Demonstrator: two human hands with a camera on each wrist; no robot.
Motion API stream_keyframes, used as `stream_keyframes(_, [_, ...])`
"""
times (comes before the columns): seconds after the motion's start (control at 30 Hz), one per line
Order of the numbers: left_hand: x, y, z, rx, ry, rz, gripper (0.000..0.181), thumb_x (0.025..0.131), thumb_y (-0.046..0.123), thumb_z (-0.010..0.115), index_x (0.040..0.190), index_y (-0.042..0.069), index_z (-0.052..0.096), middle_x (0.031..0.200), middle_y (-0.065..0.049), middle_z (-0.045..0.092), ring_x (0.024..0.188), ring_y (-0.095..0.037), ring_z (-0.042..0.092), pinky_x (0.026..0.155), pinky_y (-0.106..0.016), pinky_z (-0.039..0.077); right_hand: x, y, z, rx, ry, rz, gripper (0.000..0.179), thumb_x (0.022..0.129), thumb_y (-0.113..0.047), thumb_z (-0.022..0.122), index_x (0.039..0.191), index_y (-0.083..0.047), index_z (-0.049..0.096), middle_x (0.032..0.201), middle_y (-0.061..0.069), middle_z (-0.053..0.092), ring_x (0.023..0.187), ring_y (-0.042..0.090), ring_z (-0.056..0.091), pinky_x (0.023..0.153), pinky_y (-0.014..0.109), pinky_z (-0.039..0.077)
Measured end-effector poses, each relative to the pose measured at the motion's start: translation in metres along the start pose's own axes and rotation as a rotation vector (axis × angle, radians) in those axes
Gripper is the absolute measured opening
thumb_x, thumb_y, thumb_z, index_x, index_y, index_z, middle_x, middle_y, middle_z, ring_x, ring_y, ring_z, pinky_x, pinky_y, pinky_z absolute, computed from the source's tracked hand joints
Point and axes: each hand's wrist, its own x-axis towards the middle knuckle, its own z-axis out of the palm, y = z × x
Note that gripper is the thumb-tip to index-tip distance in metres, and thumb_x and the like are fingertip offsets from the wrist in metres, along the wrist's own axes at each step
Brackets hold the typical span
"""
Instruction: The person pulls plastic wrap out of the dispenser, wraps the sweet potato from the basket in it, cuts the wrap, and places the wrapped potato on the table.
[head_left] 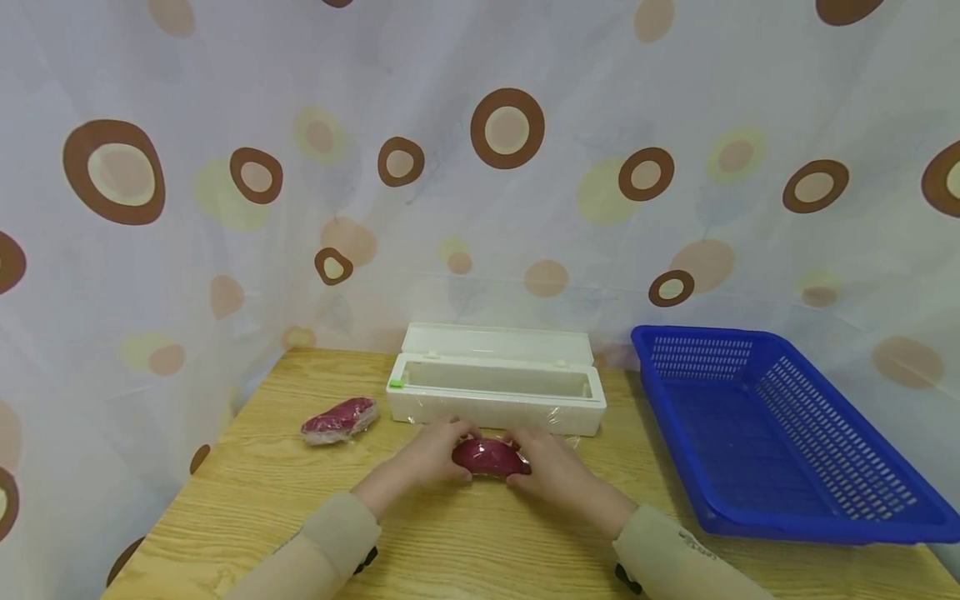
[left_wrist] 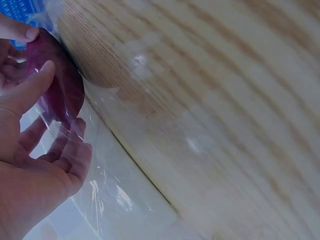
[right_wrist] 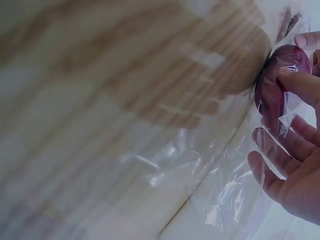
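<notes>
A purple-red sweet potato [head_left: 491, 458] lies sideways in front of the white box, with clear cling film over it. My left hand [head_left: 433, 456] holds its left end, the thumb pressing on the skin in the left wrist view. At the opposite end my right hand [head_left: 553, 468] grips it, thumb on top and fingers curled behind. Loose, shiny cling film [left_wrist: 122, 197] spreads from the sweet potato past the fingers of both hands. Further left on the table rests another sweet potato [head_left: 343, 418], wrapped in crinkled film.
Behind the hands stands a long white box [head_left: 495, 410] with its lid [head_left: 498, 343] raised and a green tab at its left corner. A blue plastic basket [head_left: 675, 454] takes up the table's right side. A patterned curtain [head_left: 450, 217] hangs behind the wooden table [head_left: 465, 550].
</notes>
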Motion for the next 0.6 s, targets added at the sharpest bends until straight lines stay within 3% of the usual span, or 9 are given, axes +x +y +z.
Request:
stream_keyframes(0.27, [0.0, -0.0032, 0.002, 0.001, 0.014, -0.018, 0.053, 0.074, 0.019, 0.08, 0.121, 0.009, 0.058, 0.113, -0.009, 0.062, 0.106, -0.025, 0.057, 0.093, -0.041, 0.044, 0.0044, 0.0041, -0.002, -0.022, -0.013, 0.002, 0.037, 0.075, -0.023, 0.079, 0.106, -0.011, 0.064, 0.095, 0.001, 0.064, 0.086, 0.016, 0.058, 0.073, 0.035, 0.048])
stream_keyframes(0.47, [0.0009, -0.0061, 0.0023, -0.05, 0.037, -0.032, 0.044, 0.077, 0.018, 0.078, 0.115, 0.009, 0.057, 0.11, -0.009, 0.065, 0.102, -0.023, 0.061, 0.089, -0.038, 0.049, 0.0068, 0.006, -0.0034, -0.116, 0.028, -0.049, 0.035, 0.077, -0.026, 0.077, 0.107, -0.009, 0.069, 0.092, -0.001, 0.059, 0.082, 0.012, 0.055, 0.069, 0.031, 0.047])
stream_keyframes(0.6, [0.0025, -0.0069, 0.001, -0.042, 0.049, -0.022, 0.039, 0.079, 0.02, 0.076, 0.113, 0.008, 0.059, 0.107, -0.009, 0.066, 0.099, -0.022, 0.062, 0.088, -0.037, 0.05, 0.0089, 0.0064, -0.0038, -0.118, 0.028, -0.051, 0.033, 0.079, -0.023, 0.076, 0.107, -0.007, 0.069, 0.091, -0.001, 0.061, 0.083, 0.013, 0.056, 0.071, 0.032, 0.049])
